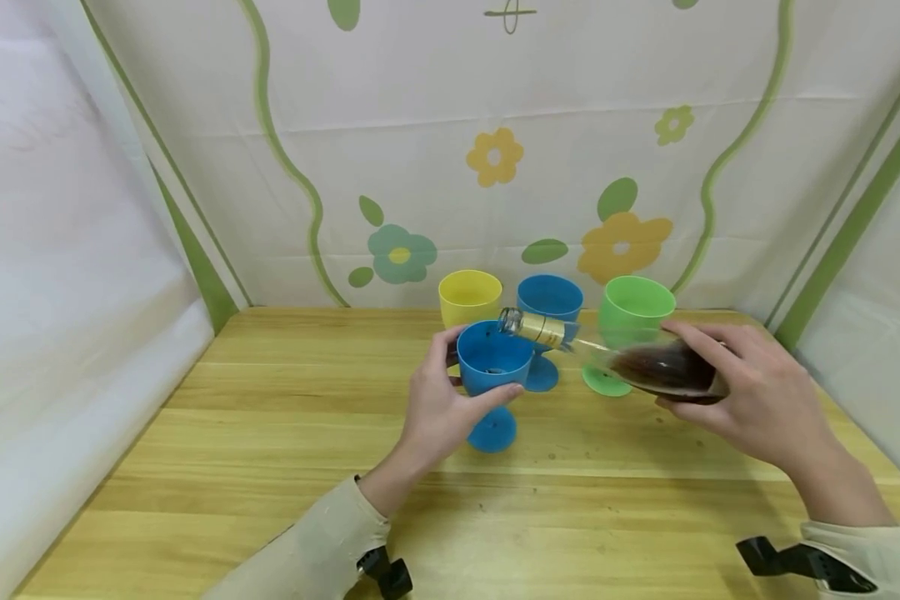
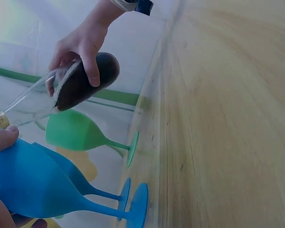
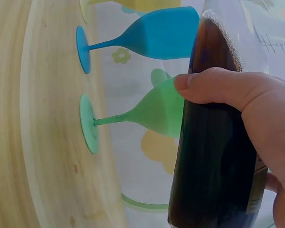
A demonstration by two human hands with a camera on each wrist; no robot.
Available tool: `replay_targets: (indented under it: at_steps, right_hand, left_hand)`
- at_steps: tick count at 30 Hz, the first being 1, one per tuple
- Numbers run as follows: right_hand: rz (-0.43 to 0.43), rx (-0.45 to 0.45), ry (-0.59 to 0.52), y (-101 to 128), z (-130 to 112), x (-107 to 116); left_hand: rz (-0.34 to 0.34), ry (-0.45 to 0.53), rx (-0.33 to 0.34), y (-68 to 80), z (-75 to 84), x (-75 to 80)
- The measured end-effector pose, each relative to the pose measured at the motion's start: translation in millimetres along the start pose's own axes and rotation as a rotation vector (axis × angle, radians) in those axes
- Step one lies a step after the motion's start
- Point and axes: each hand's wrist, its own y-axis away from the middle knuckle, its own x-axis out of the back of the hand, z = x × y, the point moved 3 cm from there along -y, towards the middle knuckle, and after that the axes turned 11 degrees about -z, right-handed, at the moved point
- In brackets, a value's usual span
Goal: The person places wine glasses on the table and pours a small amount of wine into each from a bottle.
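My left hand (image 1: pixel 450 396) grips the bowl of a blue plastic goblet (image 1: pixel 492 358) from the left, fingers behind and thumb in front. The goblet stands nearly upright, a little dark liquid showing at its bottom. In my right hand (image 1: pixel 757 387) is a clear glass bottle (image 1: pixel 663 367), held round its body and tilted almost level. Its gold-wrapped neck points left, and the mouth lies over the goblet's rim. Dark liquid (image 2: pixel 78 88) with froth at its edge fills the bottle's lower part. No stream from the mouth can be made out.
Behind stand a yellow goblet (image 1: pixel 468 300), a second blue goblet (image 1: pixel 551 296) and a green goblet (image 1: pixel 633 312) in a row. The wooden table (image 1: pixel 285 417) carries small dark spots. A flower-printed white cloth (image 1: pixel 420 167) hangs along the back.
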Motion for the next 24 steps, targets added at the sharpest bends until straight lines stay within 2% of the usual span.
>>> replay_targets:
  at_steps: [8, 13, 18, 21, 24]
  right_hand:
    - [-0.037, -0.132, -0.165, 4.3, 10.1, -8.4]
    - [-0.031, -0.166, -0.281, 6.2, 15.0, -8.6]
    - [0.013, -0.184, -0.351, 10.8, 19.7, -10.5]
    - [0.032, -0.24, -0.411, 14.8, 23.1, -11.6]
    - [0.022, -0.34, -0.483, 18.8, 27.5, -12.7]
  left_hand:
    - [0.024, 0.007, 0.014, 0.3, -1.7, 3.1]
    - [0.034, 0.015, 0.025, -0.5, -3.7, 6.7]
    - [0.046, 0.008, 0.033, -1.7, -6.7, 12.1]
    - [0.054, -0.004, 0.039, -2.1, -8.0, 15.6]
    - [0.066, -0.015, 0.04, -2.6, -9.2, 20.1]
